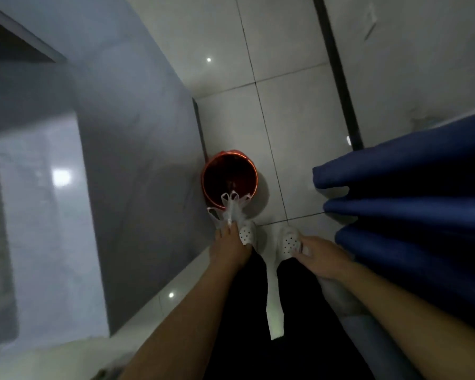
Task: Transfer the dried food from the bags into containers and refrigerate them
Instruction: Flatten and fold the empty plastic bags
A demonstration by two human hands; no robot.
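Note:
I look straight down at a tiled floor. My left hand (229, 244) pinches a crumpled clear plastic bag (231, 208) by its top, and the bag hangs over the near rim of a round red bin (230, 178) that stands on the floor. The bin's inside is dark, and its contents cannot be made out. My right hand (320, 256) hangs beside my right leg with its fingers loosely curled and nothing visible in it. No food containers are in view.
A grey cabinet front (137, 160) rises along the left, right beside the bin. Blue folded fabric (412, 209) juts in from the right. My feet in white perforated shoes (287, 241) stand on the pale tiles (294, 119) just short of the bin.

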